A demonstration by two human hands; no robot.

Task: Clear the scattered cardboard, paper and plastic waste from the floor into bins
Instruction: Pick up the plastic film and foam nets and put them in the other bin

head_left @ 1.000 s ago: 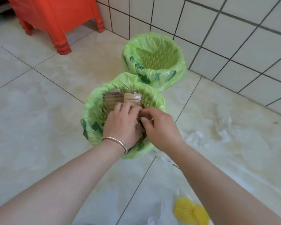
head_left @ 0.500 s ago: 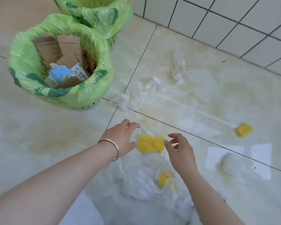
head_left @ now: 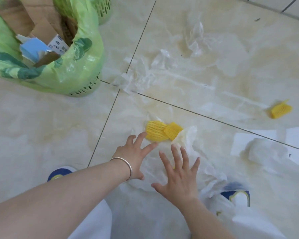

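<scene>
A heap of crumpled clear plastic film (head_left: 188, 144) lies on the tiled floor in front of me. My left hand (head_left: 135, 156) is spread open at its left edge, fingertips near a yellow foam net (head_left: 155, 132). My right hand (head_left: 179, 176) hovers open over the heap with fingers spread, holding nothing. A second yellow foam piece (head_left: 173, 131) overlaps the first net. The near bin (head_left: 86, 69), lined with a green bag, holds cardboard and paper scraps at the upper left.
More clear plastic (head_left: 195, 38) is strewn across the tiles toward the wall. Another yellow foam net (head_left: 280, 109) lies at the right. A crumpled white wad (head_left: 264, 150) sits right of the heap. A second green bin (head_left: 102, 7) stands behind. My blue shoes (head_left: 60, 172) flank the heap.
Both hands left the near bin, where they pressed cardboard down, and came down over the plastic heap. The view swung from the bins to the floor litter, and the fingers spread wide.
</scene>
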